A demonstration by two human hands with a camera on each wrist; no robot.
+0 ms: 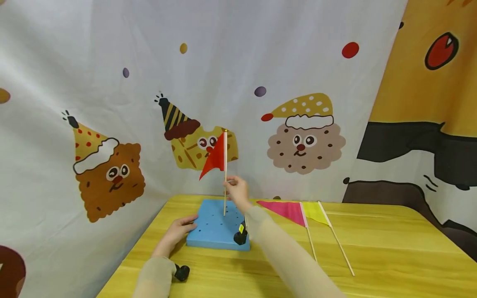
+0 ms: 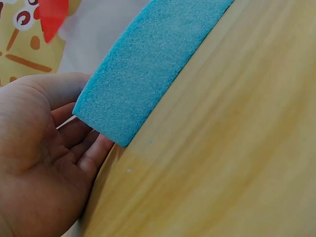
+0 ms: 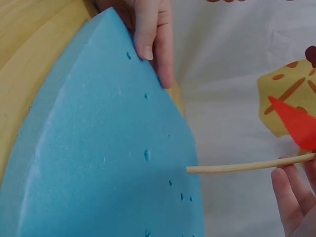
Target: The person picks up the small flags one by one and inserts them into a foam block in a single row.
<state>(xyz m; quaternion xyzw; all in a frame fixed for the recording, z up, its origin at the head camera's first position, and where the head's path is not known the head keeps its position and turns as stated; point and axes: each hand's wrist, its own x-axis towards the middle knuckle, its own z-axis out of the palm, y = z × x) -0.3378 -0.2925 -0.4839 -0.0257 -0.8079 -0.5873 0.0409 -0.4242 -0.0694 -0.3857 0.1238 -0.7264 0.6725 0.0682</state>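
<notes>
Left hand (image 1: 181,229) lies flat against the blue foam block's (image 1: 212,227) left edge, fingers relaxed, bracing it on the table (image 1: 391,256). Right hand (image 1: 237,193) pinches the red flag's (image 1: 216,159) stick, which stands upright, tip in the foam. Pink flag (image 1: 287,210) and yellow flag (image 1: 316,212) lie further right.

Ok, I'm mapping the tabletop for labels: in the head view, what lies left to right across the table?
Left hand → blue foam block → red flag held upright by the right hand → pink flag → yellow flag.
</notes>
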